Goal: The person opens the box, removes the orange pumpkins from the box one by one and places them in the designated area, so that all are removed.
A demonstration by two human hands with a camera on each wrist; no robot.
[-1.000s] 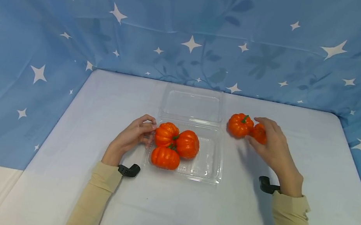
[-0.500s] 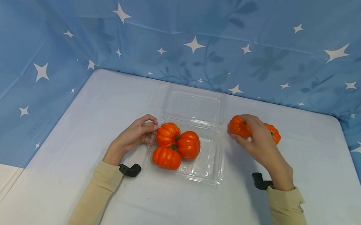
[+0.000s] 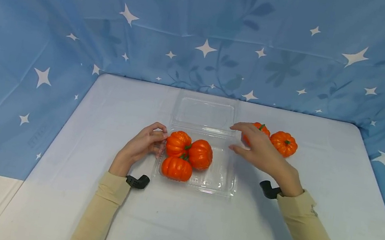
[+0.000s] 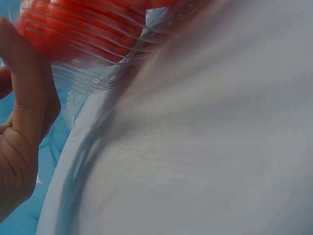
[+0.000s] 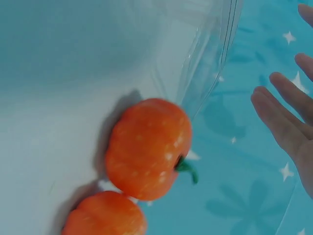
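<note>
A clear plastic clamshell box (image 3: 221, 162) lies on the table with its lid folded back. Three small orange pumpkins are grouped in its left part: one at the back (image 3: 178, 143), another to its right (image 3: 200, 155) and one in front (image 3: 176, 168). My left hand (image 3: 143, 141) holds the box's left rim, thumb and bent fingers at the edge; its thumb (image 4: 29, 88) shows beside the ribbed wall. My right hand (image 3: 258, 147), fingers apart and holding nothing, hovers by the box's right edge. It partly covers a pumpkin (image 3: 262, 128); a further pumpkin (image 3: 283, 143) sits right of that one.
The lid (image 3: 206, 113) lies flat toward the table's back edge. A blue curtain with white stars (image 3: 206, 34) hangs behind the white table (image 3: 175, 226). Each wrist wears a black camera (image 3: 138, 181).
My right hand has moved left, from the far right pumpkin past the other one to the box's right edge, without carrying either. The left hand has stayed at the rim.
</note>
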